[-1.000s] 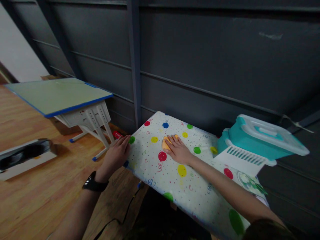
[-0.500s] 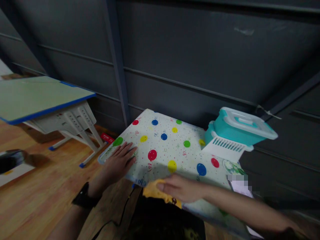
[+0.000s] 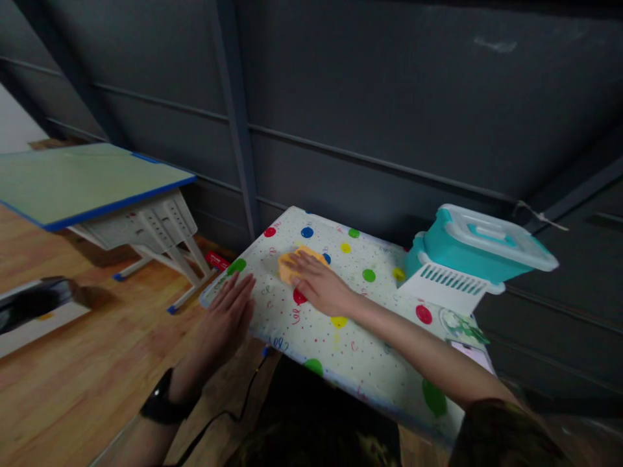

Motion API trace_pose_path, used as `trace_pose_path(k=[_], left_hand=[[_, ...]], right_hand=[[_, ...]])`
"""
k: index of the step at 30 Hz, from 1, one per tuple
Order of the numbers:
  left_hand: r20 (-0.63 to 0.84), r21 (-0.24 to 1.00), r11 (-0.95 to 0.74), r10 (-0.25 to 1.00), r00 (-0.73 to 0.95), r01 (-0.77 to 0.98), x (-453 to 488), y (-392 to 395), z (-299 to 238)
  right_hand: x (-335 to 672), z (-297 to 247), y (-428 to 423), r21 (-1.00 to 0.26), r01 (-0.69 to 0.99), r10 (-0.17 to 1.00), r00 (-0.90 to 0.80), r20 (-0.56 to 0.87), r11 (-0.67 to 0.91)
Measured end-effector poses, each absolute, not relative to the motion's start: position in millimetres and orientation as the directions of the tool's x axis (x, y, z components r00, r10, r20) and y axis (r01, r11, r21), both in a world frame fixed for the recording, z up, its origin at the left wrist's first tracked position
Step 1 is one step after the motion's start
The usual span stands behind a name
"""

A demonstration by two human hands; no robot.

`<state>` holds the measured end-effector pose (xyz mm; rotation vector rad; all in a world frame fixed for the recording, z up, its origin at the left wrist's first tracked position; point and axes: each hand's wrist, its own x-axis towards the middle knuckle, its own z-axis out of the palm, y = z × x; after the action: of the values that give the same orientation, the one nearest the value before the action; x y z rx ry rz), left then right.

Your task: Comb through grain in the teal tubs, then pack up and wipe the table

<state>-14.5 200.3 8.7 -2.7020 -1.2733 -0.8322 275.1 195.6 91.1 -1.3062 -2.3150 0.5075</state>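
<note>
A yellow-orange cloth (image 3: 287, 264) lies bunched on the balloon-print tablecloth (image 3: 321, 344), left of its middle. My right hand (image 3: 314, 279) is over the cloth, pressing it against the table with the fingers bent round it; part of the cloth is hidden beneath. My left hand (image 3: 228, 318) is at the table's left front edge, open, its fingers stretched out side by side and holding nothing. A black watch (image 3: 168, 397) is on the left wrist.
Teal lidded boxes (image 3: 479, 243) stand with a white slotted basket (image 3: 440, 285) at the back right. A phone (image 3: 472, 355) lies by the right edge. A dark wall (image 3: 365, 97) rises behind. Another desk (image 3: 97, 181) stands left; a black cable (image 3: 243, 395) hangs below.
My right hand has moved the cloth from the table's front edge away from me, toward the back left. My left hand stays by the left edge. The view has shifted slightly.
</note>
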Motion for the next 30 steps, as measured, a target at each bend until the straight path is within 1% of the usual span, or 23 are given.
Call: trace_pose_path(k=[2,3,5,7,9,16,19,23,30], left_hand=[[0.477,0.171,-0.637,0.721,0.502,0.752,-30,209,0],[0.472,0.149,-0.643,0.713,0.518,0.751,-35,212,-4],[0.456,0.103,-0.662,0.695,0.556,0.743,-41,213,-13],[0.433,0.081,-0.664,0.695,0.574,0.743,-43,211,-20],[0.418,0.089,-0.656,0.707,0.570,0.750,-43,210,-23],[0.377,0.195,-0.647,0.743,0.552,0.737,-48,212,-20],[0.379,0.241,-0.635,0.758,0.531,0.734,-48,212,-18],[0.381,0.279,-0.610,0.779,0.498,0.742,-47,213,-18],[0.413,0.290,-0.609,0.775,0.478,0.738,-44,215,-20]], right_hand=[[244,67,190,-0.387,0.712,0.781,-0.623,0.036,0.586],[234,57,186,-0.339,0.707,0.745,-0.667,-0.026,0.621],[227,43,180,-0.280,0.707,0.720,-0.690,-0.070,0.650],[235,36,173,-0.259,0.714,0.727,-0.684,-0.058,0.651],[252,34,162,-0.259,0.716,0.733,-0.679,-0.041,0.648],[327,35,92,-0.300,0.713,0.742,-0.670,-0.025,0.634],[354,38,60,-0.303,0.738,0.771,-0.637,-0.017,0.603],[380,43,24,-0.276,0.783,0.806,-0.590,-0.046,0.557],[411,44,-21,-0.233,0.837,0.852,-0.521,-0.058,0.496]])
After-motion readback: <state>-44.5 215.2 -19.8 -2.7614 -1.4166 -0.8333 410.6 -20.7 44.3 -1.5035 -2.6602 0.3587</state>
